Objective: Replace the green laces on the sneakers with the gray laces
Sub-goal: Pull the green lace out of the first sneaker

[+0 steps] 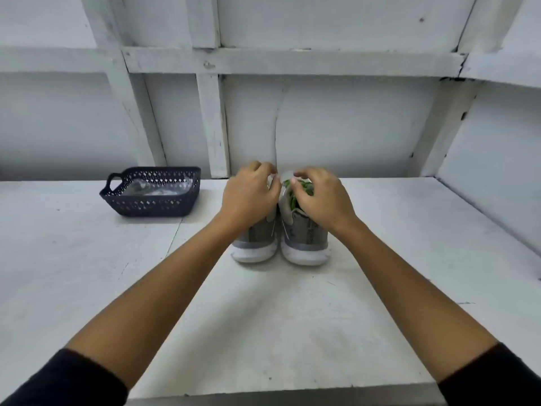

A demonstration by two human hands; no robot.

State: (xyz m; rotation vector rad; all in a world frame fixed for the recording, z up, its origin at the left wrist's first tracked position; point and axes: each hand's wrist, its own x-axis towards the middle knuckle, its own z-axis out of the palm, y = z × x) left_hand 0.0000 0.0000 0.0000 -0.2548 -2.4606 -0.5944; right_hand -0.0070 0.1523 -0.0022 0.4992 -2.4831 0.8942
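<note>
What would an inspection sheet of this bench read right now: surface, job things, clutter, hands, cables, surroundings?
Surface: white painted table, scuffed.
Job's things: left sneaker and right sneaker side by side; green laces on the right one; gray laces not identifiable.
Clutter: dark basket at the left, clear packet inside, contents unclear.
Hands: left hand curled at the left sneaker's top, grip unclear; right hand pinches the green laces.
Cables: nothing seen.
Surroundings: white board wall behind.
</note>
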